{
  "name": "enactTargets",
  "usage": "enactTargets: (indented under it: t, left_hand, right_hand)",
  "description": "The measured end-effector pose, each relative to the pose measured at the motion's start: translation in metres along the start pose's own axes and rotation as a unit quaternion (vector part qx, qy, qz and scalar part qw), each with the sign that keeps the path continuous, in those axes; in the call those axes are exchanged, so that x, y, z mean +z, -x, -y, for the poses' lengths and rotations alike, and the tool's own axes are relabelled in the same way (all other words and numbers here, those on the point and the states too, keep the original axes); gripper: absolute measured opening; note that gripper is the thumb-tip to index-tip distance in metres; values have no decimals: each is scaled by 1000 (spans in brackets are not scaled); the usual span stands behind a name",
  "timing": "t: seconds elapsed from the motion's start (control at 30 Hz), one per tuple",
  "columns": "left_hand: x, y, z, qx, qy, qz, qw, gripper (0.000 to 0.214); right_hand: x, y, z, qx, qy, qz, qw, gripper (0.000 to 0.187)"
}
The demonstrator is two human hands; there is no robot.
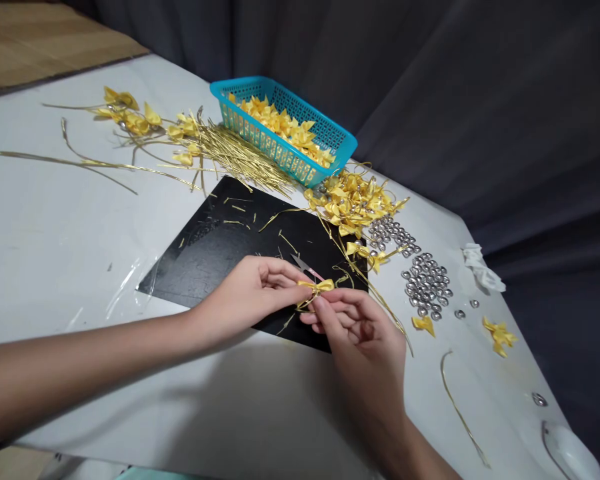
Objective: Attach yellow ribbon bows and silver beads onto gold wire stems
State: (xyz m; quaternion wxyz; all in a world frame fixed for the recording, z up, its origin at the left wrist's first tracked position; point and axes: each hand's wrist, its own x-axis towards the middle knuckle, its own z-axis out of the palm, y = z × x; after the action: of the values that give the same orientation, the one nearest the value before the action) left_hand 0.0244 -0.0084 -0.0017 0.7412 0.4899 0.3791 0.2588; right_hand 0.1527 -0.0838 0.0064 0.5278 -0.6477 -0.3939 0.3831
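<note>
Between my two hands, over the black mat (pixel 190 260), is a small yellow ribbon bow (pixel 324 286) with gold cord at it. My left hand (pixel 260 290) pinches the bow's left side between thumb and fingers. From the right, my right hand (pixel 363 327) pinches the bow's lower right part or the cord there; the fingertips hide exactly which. Just behind the bow, pink-handled scissors (pixel 303 264) lie on the mat with their blades pointing up and left. Short gold cord clippings (pixel 239 209) are scattered over the mat.
A blue basket (pixel 280 150) of yellow bows stands at the back, beside a bundle of gold cords (pixel 245 157). Right of it lie a heap of corded bows (pixel 355 200) and silver beads (pixel 427 283). More bows (pixel 135 120) lie back left. A dark curtain (pixel 430 100) borders the table.
</note>
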Motion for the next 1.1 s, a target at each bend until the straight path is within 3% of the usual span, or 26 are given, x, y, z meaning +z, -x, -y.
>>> enactTargets:
  t: [0.2,0.37,0.73,1.1]
  left_hand:
    - [0,1,0,-2,12,10,1000,17]
    - [2,1,-1,13,15,1,1000,7]
    - [2,3,-4,-8,19,-7,1000,3]
    - [3,1,-5,-38,5,9,999,6]
  right_hand:
    - [-1,1,-4,-38,29,8,999,6]
    - [3,4,-4,-84,64,4,994,4]
    - [3,5,-6,-84,57,-27,994,6]
    - [2,6,-7,-59,67,-20,996,20]
